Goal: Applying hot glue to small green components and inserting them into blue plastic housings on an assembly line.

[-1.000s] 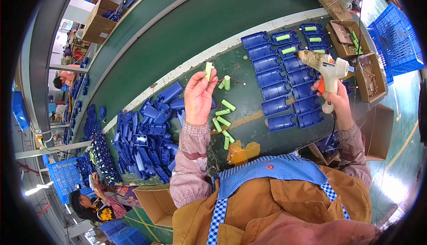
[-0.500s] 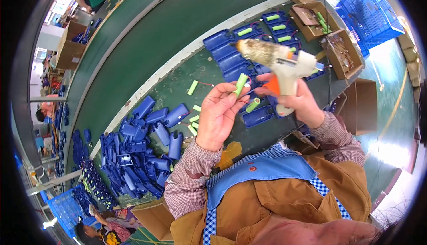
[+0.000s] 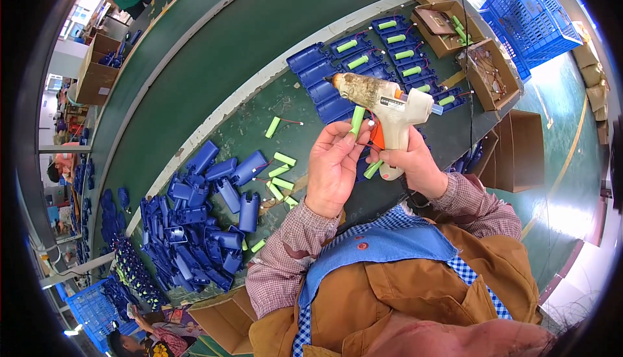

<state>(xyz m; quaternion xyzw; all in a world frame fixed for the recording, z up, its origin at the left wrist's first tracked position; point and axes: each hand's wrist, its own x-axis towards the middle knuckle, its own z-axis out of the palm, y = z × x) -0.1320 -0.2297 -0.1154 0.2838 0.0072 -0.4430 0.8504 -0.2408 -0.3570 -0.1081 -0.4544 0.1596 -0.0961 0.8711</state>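
My left hand [image 3: 332, 167] holds a small green cylindrical battery cell [image 3: 357, 121] upright between its fingertips. My right hand [image 3: 415, 166] grips a white hot glue gun [image 3: 383, 101] with an orange trigger, its dirty nozzle pointing left, just above the cell. Both hands are raised close together over the green bench. Behind them lie rows of blue plastic shells [image 3: 337, 65], some with green cells set inside. A second green cell [image 3: 372, 169] shows under my right hand.
A heap of blue shells [image 3: 201, 221] lies at the left, with loose green cells [image 3: 280, 174] beside it. A green conveyor belt [image 3: 214, 52] runs behind the bench. Cardboard boxes [image 3: 490, 71] and a blue crate [image 3: 529, 20] stand at the right. Other people work at the far left.
My left hand brought the green cell up to the glue gun, and my right hand swung the gun left to meet it. The view has shifted closer onto both hands.
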